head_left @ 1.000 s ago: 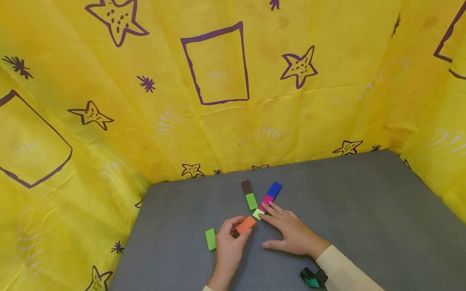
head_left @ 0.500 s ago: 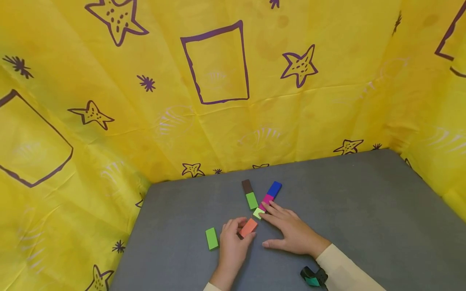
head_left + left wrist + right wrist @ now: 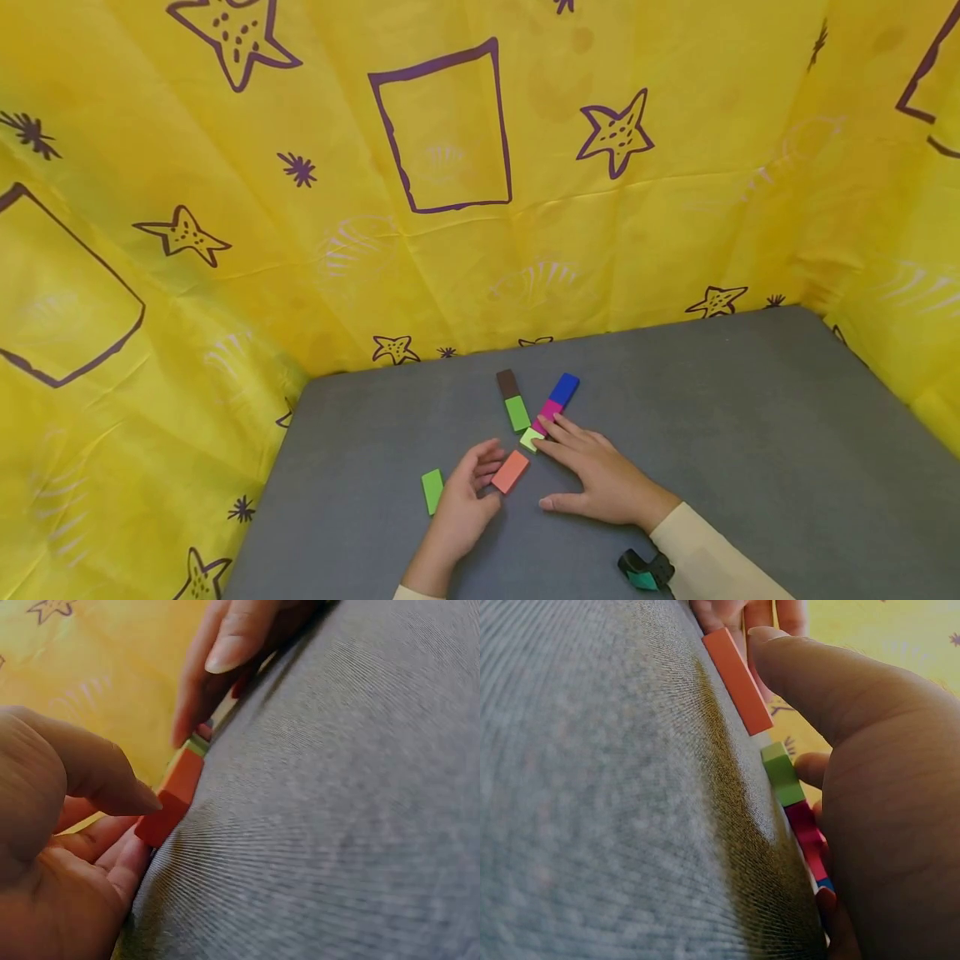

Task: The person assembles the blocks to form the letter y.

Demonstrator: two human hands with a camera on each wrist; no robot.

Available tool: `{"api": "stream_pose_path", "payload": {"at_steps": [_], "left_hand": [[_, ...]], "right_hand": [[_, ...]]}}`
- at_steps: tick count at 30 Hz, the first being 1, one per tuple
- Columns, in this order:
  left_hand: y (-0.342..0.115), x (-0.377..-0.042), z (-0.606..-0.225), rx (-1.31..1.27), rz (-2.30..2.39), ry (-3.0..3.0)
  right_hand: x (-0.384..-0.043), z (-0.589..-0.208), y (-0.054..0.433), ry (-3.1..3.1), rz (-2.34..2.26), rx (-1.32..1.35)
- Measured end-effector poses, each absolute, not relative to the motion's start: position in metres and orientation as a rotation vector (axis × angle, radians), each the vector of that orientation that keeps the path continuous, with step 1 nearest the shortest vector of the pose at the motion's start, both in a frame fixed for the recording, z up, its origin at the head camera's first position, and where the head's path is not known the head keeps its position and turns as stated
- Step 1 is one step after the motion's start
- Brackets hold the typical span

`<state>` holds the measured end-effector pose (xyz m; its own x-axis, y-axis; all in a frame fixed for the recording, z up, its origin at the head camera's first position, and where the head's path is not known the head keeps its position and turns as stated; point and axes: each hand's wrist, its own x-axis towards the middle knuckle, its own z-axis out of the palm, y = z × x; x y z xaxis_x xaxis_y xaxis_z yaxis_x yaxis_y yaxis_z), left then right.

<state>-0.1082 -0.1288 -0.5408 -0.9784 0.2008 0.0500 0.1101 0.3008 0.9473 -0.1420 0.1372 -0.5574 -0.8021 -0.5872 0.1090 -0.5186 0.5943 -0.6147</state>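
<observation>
An orange block point(image 3: 511, 472) lies flat on the grey table. My left hand point(image 3: 467, 504) is just left of it, thumb and fingers spread apart, with fingertips right at the block's near side in the left wrist view. My right hand point(image 3: 600, 475) rests with extended fingers on the light green block point(image 3: 532, 440) and the magenta block point(image 3: 548, 412). A blue block point(image 3: 565, 389) continues that row at its far end. In the right wrist view a small gap separates the orange block point(image 3: 739, 682) from the light green block point(image 3: 781, 774).
A dark brown block point(image 3: 507, 384) and a green block point(image 3: 517, 413) form a second slanted row, meeting the first near the light green block. Another green block point(image 3: 432, 491) lies left of my left hand. A patterned yellow cloth point(image 3: 450, 275) borders the table point(image 3: 750, 433).
My left hand has set the orange block down close to the light green block, then loosened its grip and drawn slightly left. The right hand has stayed in place.
</observation>
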Motion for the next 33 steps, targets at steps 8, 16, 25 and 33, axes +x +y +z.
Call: {"api": "stream_pose_path", "payload": {"at_steps": [8,16,25,33], "left_hand": [[-0.1241,-0.1079,-0.542,0.271,1.738,2.54],[-0.1217,-0.1089,-0.5437,0.222,1.693,2.579],[-0.1199,-0.1099,-0.5444,0.185,1.674,2.591],[-0.1204,-0.1105,-0.5464,0.214,1.698,2.589]], "right_hand": [[-0.1421,-0.5572,0.1373,2.709,-1.003,-0.952],[-0.1419,-0.5558,0.1368,2.708,-0.994,-0.941],[-0.1416,-0.556,0.1368,2.712,-1.006,-0.954],[-0.142,-0.5579,0.1367,2.716,-1.008,-0.958]]}}
